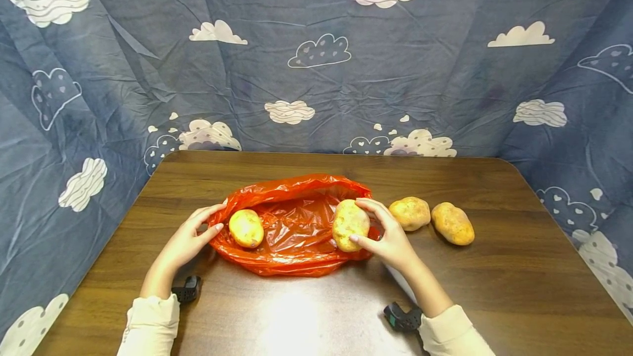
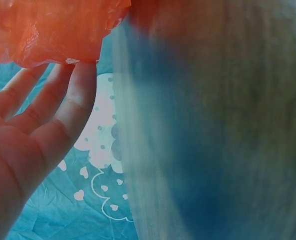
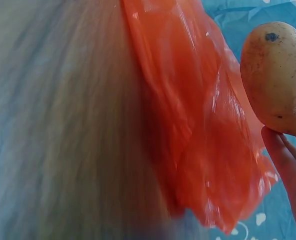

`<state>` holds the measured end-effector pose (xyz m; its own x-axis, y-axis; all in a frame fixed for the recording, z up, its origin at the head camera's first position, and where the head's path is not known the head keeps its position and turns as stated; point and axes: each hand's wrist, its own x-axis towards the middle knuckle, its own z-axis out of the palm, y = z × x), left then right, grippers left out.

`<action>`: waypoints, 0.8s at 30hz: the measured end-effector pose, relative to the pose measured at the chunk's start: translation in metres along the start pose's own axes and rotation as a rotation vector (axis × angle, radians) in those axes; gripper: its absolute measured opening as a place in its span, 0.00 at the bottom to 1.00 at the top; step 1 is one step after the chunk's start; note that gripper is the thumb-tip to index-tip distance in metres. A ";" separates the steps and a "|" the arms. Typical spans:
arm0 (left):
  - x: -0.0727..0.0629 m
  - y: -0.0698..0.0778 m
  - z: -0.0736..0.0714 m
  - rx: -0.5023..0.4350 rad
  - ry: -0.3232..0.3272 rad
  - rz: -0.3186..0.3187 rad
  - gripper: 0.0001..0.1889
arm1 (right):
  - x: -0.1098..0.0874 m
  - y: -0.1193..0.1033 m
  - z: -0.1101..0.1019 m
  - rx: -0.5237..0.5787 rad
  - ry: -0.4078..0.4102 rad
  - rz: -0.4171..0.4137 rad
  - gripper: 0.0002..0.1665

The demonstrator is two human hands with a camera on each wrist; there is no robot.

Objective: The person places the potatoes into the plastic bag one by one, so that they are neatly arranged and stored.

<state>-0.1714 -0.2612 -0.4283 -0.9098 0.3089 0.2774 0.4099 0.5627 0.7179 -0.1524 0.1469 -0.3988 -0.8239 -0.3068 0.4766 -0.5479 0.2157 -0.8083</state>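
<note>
A thin red plastic bag (image 1: 296, 224) lies on the table with its wide mouth gaping upward. One potato (image 1: 246, 228) rests inside its left end. My left hand (image 1: 185, 240) is at the bag's left rim, thumb and fingertips on the plastic; in the left wrist view, the fingertips pass behind the red film (image 2: 53, 30). With thumb and fingers, my right hand (image 1: 390, 238) grips a second potato (image 1: 350, 225) above the right end of the bag. This potato (image 3: 277, 77) shows a dark spot in the right wrist view.
Two more potatoes, a nearer-to-bag one (image 1: 410, 213) and a longer one (image 1: 452, 224), lie on the wooden table (image 1: 519, 268) right of the bag. Behind the table hangs a blue cloth (image 1: 316, 87) with cloud prints.
</note>
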 end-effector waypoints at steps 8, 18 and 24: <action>0.000 0.000 0.000 -0.006 -0.005 -0.006 0.22 | 0.015 -0.003 0.014 0.005 -0.025 0.004 0.36; 0.000 0.001 0.000 0.001 -0.002 -0.001 0.22 | 0.037 -0.004 0.038 0.023 -0.077 0.024 0.36; 0.000 0.001 -0.001 -0.002 -0.002 0.001 0.22 | 0.050 -0.005 0.056 -0.010 -0.116 0.004 0.35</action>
<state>-0.1712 -0.2612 -0.4275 -0.9093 0.3110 0.2766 0.4105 0.5610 0.7188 -0.1822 0.0784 -0.3904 -0.8042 -0.4111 0.4292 -0.5462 0.2264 -0.8065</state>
